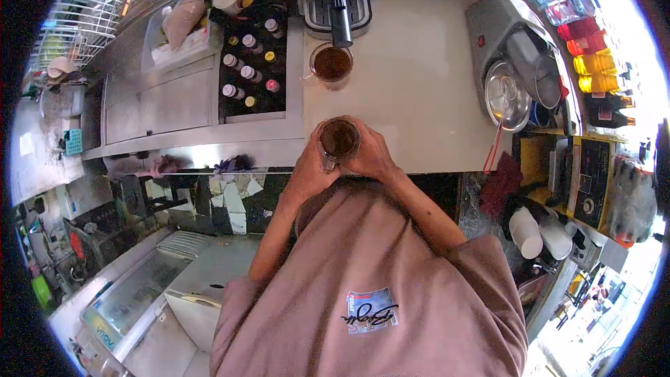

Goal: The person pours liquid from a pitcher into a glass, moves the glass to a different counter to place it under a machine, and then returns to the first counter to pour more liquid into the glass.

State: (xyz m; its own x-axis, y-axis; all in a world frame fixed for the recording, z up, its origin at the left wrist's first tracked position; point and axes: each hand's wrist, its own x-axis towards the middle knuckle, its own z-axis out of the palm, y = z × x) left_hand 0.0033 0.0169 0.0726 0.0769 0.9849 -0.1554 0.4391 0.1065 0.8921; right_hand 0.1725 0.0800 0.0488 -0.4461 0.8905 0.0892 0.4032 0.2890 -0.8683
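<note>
A clear glass mug of dark brown drink (339, 138) is held at the counter's front edge, close to my body. My left hand (312, 165) wraps its left side, where the handle shows low down. Around the right side curls my right hand (370, 150). Farther back, a second glass mug with brown liquid (331, 64) stands on the counter, its handle to the left. Just behind that mug is an espresso machine (336, 0), its black portafilter handle (340, 24) pointing toward me.
Several capped bottles (251, 63) stand in a dark recess on the left, beside a clear tub (178, 42). At right sit a grey appliance (499, 28), a metal lid (507, 94) and a red-handled utensil (494, 143). Coloured drink bottles (593, 63) line the far right.
</note>
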